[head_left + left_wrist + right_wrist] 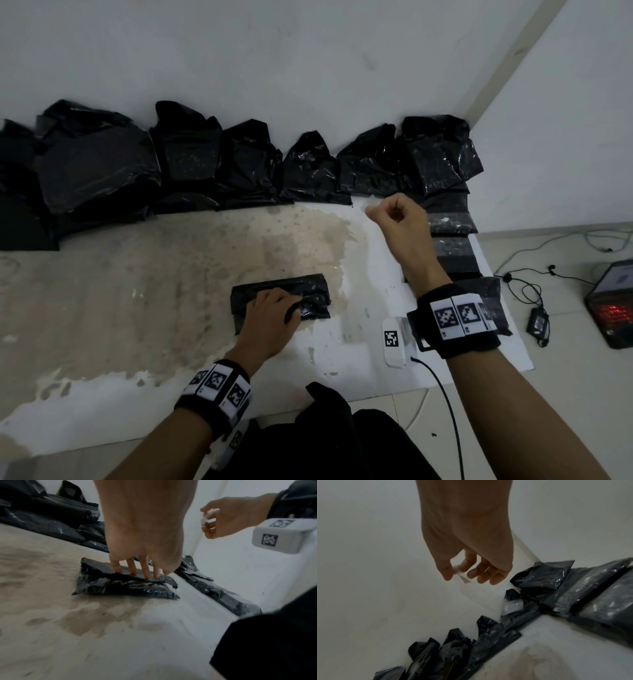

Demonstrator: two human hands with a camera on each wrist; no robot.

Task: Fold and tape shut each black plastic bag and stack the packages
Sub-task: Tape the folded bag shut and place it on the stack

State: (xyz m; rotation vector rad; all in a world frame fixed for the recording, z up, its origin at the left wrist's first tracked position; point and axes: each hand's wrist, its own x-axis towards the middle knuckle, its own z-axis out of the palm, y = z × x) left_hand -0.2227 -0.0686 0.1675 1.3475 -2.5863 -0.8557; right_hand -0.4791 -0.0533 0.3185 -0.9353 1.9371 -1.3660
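Bag [310, 294] pressed by left hand [270, 313]; right hand [399, 219] pinches tape [464, 579].

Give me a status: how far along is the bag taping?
Done: flat packages lie lined up at the right edge. In hand: the left hand presses the fold of a folded bag flat, while the right hand pinches a clear tape strip, not yet applied. Left: a row of loose bags along the wall.
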